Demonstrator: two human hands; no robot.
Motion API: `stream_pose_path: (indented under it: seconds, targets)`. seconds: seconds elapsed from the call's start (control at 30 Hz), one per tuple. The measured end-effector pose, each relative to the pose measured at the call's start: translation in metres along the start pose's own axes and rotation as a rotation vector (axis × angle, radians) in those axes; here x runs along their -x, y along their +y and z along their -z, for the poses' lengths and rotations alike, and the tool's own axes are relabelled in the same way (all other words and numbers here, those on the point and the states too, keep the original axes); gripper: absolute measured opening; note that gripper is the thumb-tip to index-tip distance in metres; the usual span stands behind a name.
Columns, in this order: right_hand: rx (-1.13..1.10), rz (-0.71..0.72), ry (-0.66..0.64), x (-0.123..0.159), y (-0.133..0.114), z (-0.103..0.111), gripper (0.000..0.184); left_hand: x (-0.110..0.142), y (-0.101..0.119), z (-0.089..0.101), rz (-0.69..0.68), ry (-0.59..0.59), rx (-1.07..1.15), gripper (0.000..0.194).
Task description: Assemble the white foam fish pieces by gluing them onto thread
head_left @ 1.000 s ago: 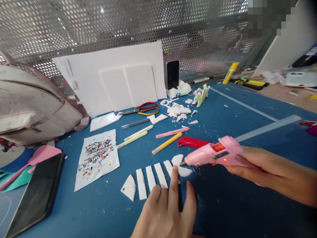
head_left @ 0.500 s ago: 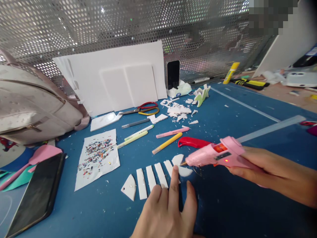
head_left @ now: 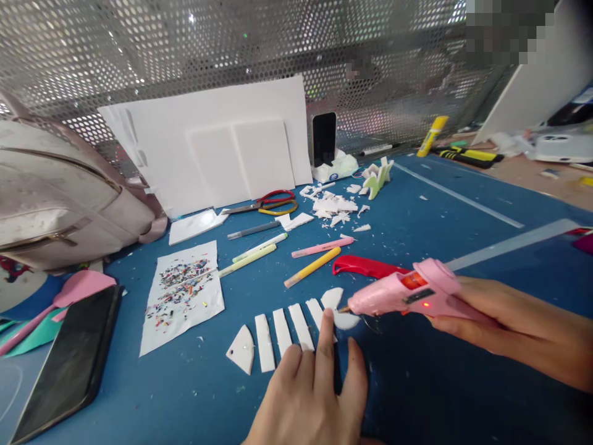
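My right hand is closed around a pink hot glue gun, with a translucent glue stick jutting from its back. The gun's metal nozzle meets a white tail-shaped foam piece. My left hand is open, its index fingertip pressing the tail piece's left edge and its thumb spread to the side. Left of that fingertip, several white foam strips lie in a row, some partly hidden by my fingers. A rounded-triangular foam head piece with a dark dot lies at the row's left end.
Behind the gun lies a red-handled cutter. Markers, scissors and foam scraps sit farther back. Paper with colourful bits, a dark phone and a backpack are at left; white boards lean at the back.
The glue gun's rear has dipped and shifted slightly right with my right hand. Its nozzle stays at the tail piece. My left hand is nearly unmoved.
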State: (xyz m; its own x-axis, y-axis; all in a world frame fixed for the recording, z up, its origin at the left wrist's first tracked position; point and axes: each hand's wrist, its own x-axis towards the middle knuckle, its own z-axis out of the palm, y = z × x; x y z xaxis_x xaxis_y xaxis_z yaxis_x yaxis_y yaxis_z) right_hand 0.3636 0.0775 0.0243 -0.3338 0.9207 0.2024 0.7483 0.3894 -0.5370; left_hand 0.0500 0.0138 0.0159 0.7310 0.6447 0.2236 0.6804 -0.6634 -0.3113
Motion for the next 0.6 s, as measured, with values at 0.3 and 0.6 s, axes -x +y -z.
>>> stream_pose_path:
  seconds: [0.3,0.6]
  targets:
    - [0.007,0.004,-0.24,-0.002,-0.008,0.004,0.048,0.0,-0.001,0.001,0.002,0.013,0.008,0.077]
    - [0.097,0.01,-0.093,0.004,0.009,-0.004,0.051,0.001,0.0,0.0,-0.005,0.036,0.007,0.079]
